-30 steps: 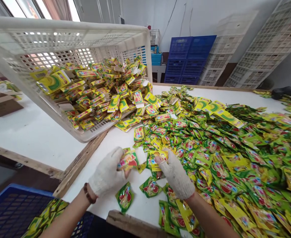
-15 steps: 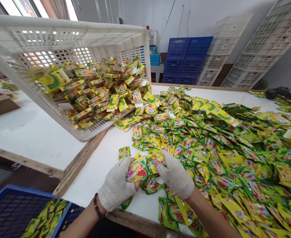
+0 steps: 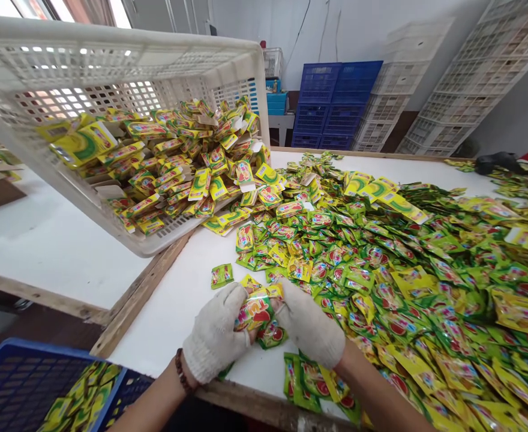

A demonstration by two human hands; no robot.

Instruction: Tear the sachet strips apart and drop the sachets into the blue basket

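My left hand [image 3: 216,333], in a white fingerless glove with a beaded bracelet at the wrist, is closed round a small printed candy box [image 3: 255,309] with a watermelon picture. My right hand [image 3: 311,324], gloved alike, pinches a small yellow candy packet [image 3: 275,291] against the box's right end; my fingers partly hide it. How far the packet is inside the box, I cannot tell. Under the hands, a green candy packet [image 3: 272,336] lies on the white table. Another green packet [image 3: 221,276] lies alone just beyond my left hand.
A white crate [image 3: 156,243], tipped on its side at the left, spills small boxes onto the table. Heaped packets [image 3: 394,288] cover the right side. Below the wooden table edge stands a blue crate [image 3: 34,348] with filled boxes. Stacked blue crates [image 3: 318,114] and white crates line the wall.
My right hand has moved left, bringing the packet from a little apart up to the box's end. My left hand still holds the box. The view has shifted slightly.
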